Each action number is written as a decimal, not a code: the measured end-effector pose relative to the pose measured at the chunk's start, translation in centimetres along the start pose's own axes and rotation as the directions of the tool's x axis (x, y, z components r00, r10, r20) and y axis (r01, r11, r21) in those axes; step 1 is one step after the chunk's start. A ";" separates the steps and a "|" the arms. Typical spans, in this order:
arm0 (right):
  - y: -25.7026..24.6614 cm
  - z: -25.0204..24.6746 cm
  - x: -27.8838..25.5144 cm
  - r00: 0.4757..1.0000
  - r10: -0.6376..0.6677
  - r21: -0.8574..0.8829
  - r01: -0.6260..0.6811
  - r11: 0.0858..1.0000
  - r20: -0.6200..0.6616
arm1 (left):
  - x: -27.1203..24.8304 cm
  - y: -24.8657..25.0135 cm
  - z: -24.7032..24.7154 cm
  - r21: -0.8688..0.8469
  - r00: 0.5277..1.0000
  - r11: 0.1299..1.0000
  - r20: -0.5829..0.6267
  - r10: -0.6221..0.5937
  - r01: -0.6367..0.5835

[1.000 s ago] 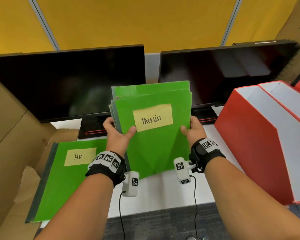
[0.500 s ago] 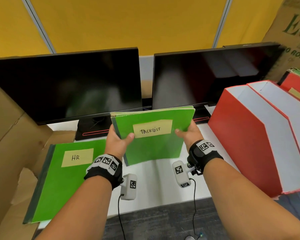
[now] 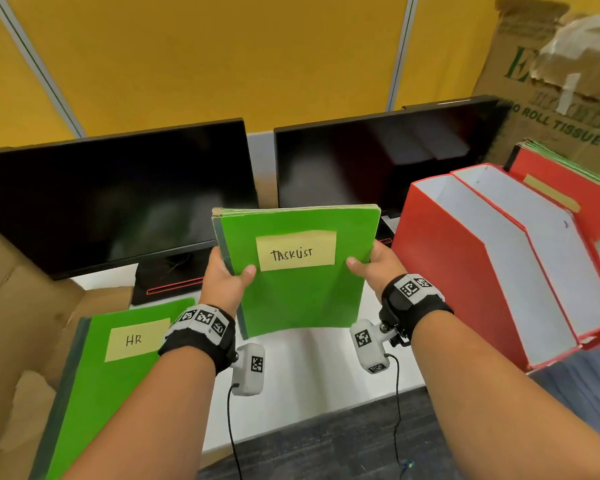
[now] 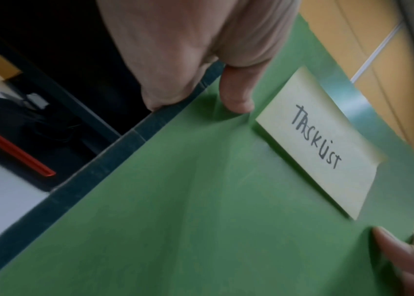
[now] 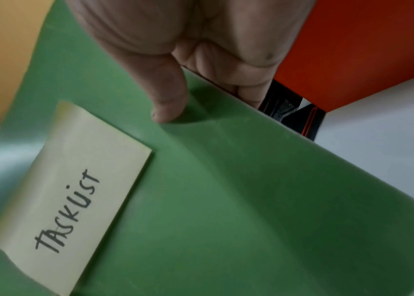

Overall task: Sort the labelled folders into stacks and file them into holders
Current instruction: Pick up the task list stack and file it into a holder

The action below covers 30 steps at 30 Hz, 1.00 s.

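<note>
I hold a stack of green folders (image 3: 302, 296) upright over the white desk, its top one bearing a yellow note (image 3: 296, 251) that reads TASKLIST. My left hand (image 3: 227, 277) grips the spine edge, thumb on the front cover (image 4: 200, 200). My right hand (image 3: 373, 268) grips the opposite edge, thumb pressed on the cover (image 5: 226, 190). Both sets of fingers are hidden behind the stack. A second green folder (image 3: 111, 386) labelled HR lies flat at the left. Two red file holders (image 3: 465, 271) with white insides stand at the right.
Two dark monitors (image 3: 111, 199) stand behind the folders. Cardboard (image 3: 11, 306) lines the left side. A third red holder (image 3: 568, 188) with folders in it and a cardboard tissue box (image 3: 551, 98) stand at the far right. The desk edge (image 3: 309, 407) runs below my wrists.
The uneven stack came down from its raised position and its edges are now squared together. Both hands keep their grip on its sides.
</note>
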State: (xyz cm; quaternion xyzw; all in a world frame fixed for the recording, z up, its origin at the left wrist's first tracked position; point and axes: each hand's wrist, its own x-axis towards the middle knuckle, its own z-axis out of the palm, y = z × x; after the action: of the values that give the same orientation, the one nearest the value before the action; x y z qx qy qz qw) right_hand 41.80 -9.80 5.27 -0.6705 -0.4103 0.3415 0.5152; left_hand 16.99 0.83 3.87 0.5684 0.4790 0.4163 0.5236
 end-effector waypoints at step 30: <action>-8.7 -28.7 2.0 0.913 -0.244 0.023 0.266 0.964 -0.326 | 1.6 14.1 28.3 -0.025 0.956 0.964 0.124 0.264 -0.263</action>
State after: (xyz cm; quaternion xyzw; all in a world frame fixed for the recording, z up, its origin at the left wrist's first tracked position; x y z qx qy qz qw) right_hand 66.21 -18.60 20.42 -0.6401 -0.3938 0.1715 0.6370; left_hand 46.43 -3.05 14.90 0.6502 0.3630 0.4478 0.4950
